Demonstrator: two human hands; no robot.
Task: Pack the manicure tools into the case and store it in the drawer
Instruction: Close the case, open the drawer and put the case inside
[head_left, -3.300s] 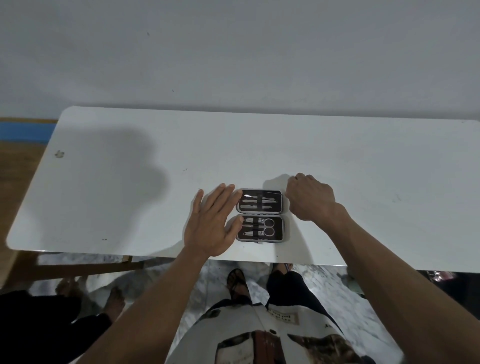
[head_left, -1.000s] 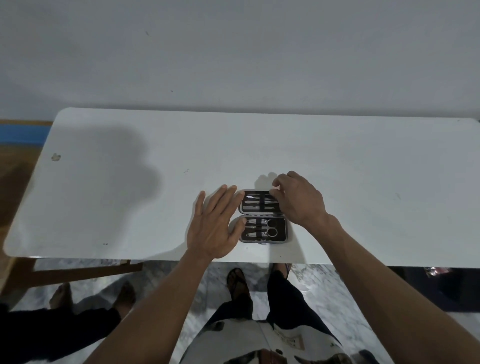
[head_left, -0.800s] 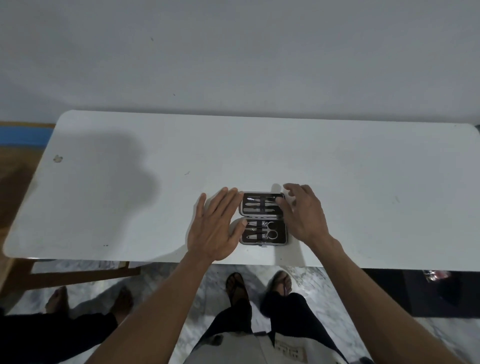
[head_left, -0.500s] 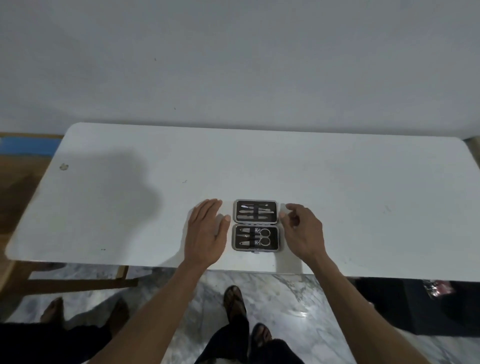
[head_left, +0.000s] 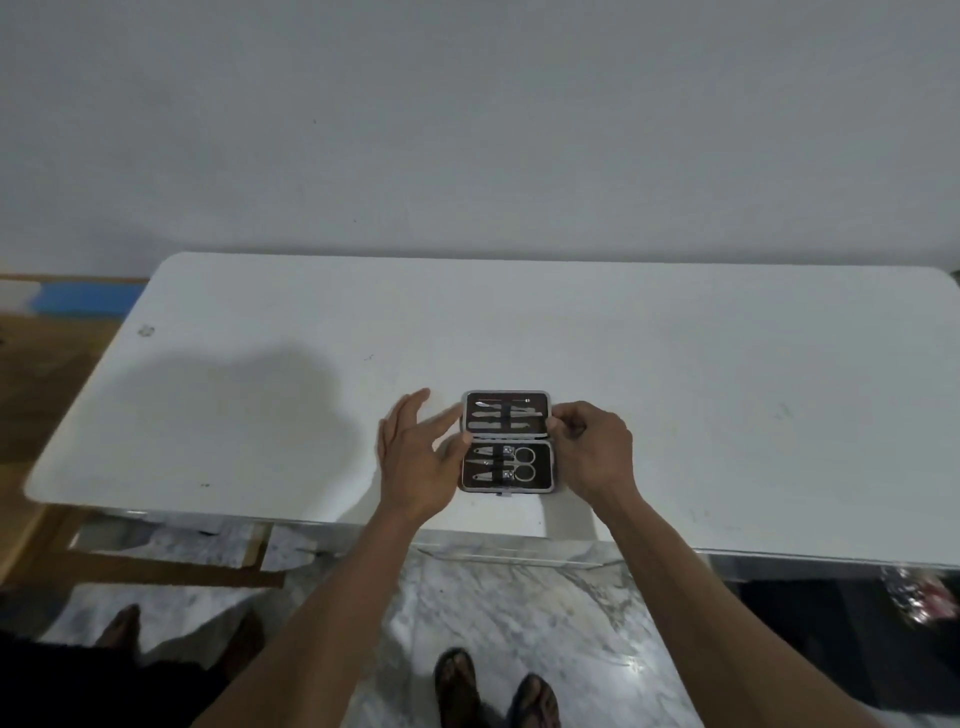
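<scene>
Fingers (head_left: 558, 427) of the right hand (head_left: 592, 452) curl inward and pinch the right edge of the manicure case (head_left: 506, 441) at its upper half, while the left hand (head_left: 415, 462) lies spread with fingers extended, thumb touching the case's left edge near the hinge line. One case lies opened flat near the front edge of the white table (head_left: 675, 364), its two dark-lined halves set one above the other. Upper half: about four slender metal tools (head_left: 506, 418) under one strap. Lower half: one pair of scissors (head_left: 522, 463) and about three further implements, type too small to tell. Two sandalled feet (head_left: 493, 686) stand on the marble floor (head_left: 519, 597) below.
</scene>
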